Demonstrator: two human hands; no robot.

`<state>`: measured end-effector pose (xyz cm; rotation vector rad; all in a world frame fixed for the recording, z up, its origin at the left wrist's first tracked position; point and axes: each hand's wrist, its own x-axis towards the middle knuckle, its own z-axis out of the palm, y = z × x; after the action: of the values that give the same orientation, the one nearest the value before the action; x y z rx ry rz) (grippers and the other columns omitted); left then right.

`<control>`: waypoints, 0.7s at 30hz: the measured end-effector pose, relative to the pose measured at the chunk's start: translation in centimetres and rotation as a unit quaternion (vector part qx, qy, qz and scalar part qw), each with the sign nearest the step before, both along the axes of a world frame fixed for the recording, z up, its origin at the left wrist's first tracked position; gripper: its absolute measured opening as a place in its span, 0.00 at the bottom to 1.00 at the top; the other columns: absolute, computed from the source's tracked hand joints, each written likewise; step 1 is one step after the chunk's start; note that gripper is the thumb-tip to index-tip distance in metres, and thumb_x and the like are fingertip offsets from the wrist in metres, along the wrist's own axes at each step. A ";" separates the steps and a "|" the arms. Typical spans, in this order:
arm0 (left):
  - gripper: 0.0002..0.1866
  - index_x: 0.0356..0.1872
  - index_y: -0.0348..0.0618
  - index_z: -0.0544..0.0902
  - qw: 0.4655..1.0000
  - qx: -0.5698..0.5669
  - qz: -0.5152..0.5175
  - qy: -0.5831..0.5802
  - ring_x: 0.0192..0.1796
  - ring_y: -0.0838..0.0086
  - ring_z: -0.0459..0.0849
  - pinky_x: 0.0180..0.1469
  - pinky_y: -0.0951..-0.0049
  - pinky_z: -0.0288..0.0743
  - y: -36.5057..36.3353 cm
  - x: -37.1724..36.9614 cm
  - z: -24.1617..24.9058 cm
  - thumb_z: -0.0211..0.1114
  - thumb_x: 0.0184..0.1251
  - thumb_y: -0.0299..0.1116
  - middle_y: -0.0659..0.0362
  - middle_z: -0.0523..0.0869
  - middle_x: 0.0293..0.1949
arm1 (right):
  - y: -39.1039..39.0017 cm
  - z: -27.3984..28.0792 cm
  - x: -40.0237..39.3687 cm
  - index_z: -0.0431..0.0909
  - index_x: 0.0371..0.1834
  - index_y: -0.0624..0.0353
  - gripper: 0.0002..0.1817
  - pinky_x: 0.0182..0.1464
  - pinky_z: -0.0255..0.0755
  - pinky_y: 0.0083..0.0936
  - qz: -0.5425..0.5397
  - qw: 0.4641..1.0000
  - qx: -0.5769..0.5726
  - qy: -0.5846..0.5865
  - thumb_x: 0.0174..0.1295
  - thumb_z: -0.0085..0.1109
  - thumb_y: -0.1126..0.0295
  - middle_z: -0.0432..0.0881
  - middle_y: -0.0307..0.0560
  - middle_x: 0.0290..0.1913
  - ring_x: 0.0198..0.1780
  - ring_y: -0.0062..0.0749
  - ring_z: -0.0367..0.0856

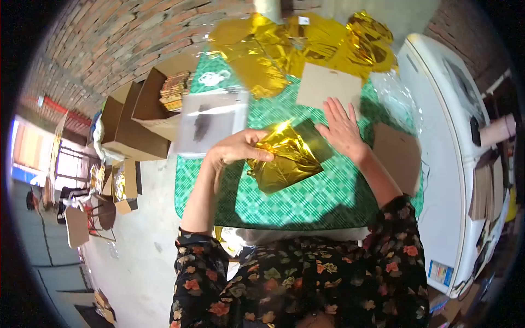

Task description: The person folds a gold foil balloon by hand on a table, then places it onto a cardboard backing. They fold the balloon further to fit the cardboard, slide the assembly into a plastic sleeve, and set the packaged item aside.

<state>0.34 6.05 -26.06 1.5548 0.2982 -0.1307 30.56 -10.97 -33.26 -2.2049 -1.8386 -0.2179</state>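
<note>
My left hand [239, 147] is closed on a crinkled bundle of gold foil [287, 156], with the thumb lying across its top. The foil is held above the green checked tablecloth [306, 199]. My right hand [344, 131] is open, fingers stretched out and apart, just right of the foil, over the cloth near the lower edge of a beige cardboard sheet [325, 87]. Some of the foil's right side looks dark and blurred. Left of it lies a stack of clear plastic bags [213, 121].
More gold foil [311, 41] covers the table's far end. Clear plastic [396, 101] and another cardboard piece [398, 156] lie at the right, beside a white chest freezer [437, 136]. Open cardboard boxes [156, 123] stand at the left, one holding bundled packets [176, 90].
</note>
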 end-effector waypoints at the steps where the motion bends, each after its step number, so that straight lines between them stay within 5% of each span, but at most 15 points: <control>1: 0.24 0.65 0.39 0.85 0.998 -0.028 0.051 -0.027 0.53 0.83 0.85 0.59 0.77 0.78 0.1 -1.4 0.0 0.78 0.68 0.29 0.66 0.91 0.52 | -0.5 0.2 -1.0 0.63 0.81 0.66 0.43 0.86 0.35 0.59 0.016 0.999 -0.020 -0.039 0.75 0.54 0.43 0.61 0.56 0.84 0.87 0.46 0.53; 5: 0.28 0.65 0.36 0.82 0.948 -0.173 0.212 -0.161 0.55 0.77 0.88 0.62 0.72 0.81 1.6 -5.8 -2.5 0.79 0.64 0.28 0.61 0.91 0.54 | -6.7 2.0 -7.7 0.70 0.76 0.70 0.45 0.84 0.44 0.64 0.100 0.988 -0.027 -0.112 0.68 0.62 0.41 0.70 0.61 0.78 0.81 0.52 0.62; 11: 0.36 0.68 0.37 0.77 0.826 -0.280 0.361 -0.329 0.56 0.63 0.90 0.62 0.59 0.86 3.0 -7.6 -4.7 0.84 0.60 0.35 0.55 0.90 0.56 | -9.1 6.7 -11.7 0.81 0.57 0.69 0.30 0.72 0.65 0.59 0.220 0.975 0.026 0.001 0.55 0.74 0.60 0.80 0.58 0.58 0.61 0.53 0.76; 15: 0.24 0.53 0.46 0.83 0.796 -0.232 0.376 -0.414 0.47 0.68 0.80 0.52 0.64 0.76 3.1 -8.1 -4.0 0.83 0.61 0.43 0.62 0.84 0.41 | -1.2 8.6 -9.8 0.84 0.43 0.62 0.11 0.60 0.72 0.46 0.242 0.967 0.085 -0.001 0.57 0.67 0.71 0.83 0.51 0.46 0.54 0.48 0.79; 16: 0.17 0.43 0.51 0.83 0.805 -0.229 0.340 -0.429 0.42 0.73 0.71 0.49 0.67 0.67 2.5 -7.9 -1.8 0.82 0.62 0.44 0.65 0.76 0.34 | 1.5 9.4 -9.3 0.83 0.40 0.62 0.08 0.57 0.72 0.45 0.260 0.962 0.080 0.014 0.59 0.65 0.72 0.82 0.50 0.44 0.52 0.48 0.79; 21: 0.14 0.38 0.57 0.80 0.790 -0.245 0.328 -0.457 0.39 0.75 0.67 0.51 0.69 0.65 2.7 -8.8 -1.9 0.80 0.65 0.42 0.70 0.71 0.31 | 19.3 6.9 -9.1 0.85 0.37 0.57 0.05 0.53 0.74 0.44 0.229 0.964 0.121 0.058 0.66 0.63 0.69 0.84 0.49 0.43 0.50 0.51 0.80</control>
<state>-8.48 8.70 -27.95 0.7776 0.0005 1.0049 21.45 8.35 -26.40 -1.5485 -2.0671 -0.2029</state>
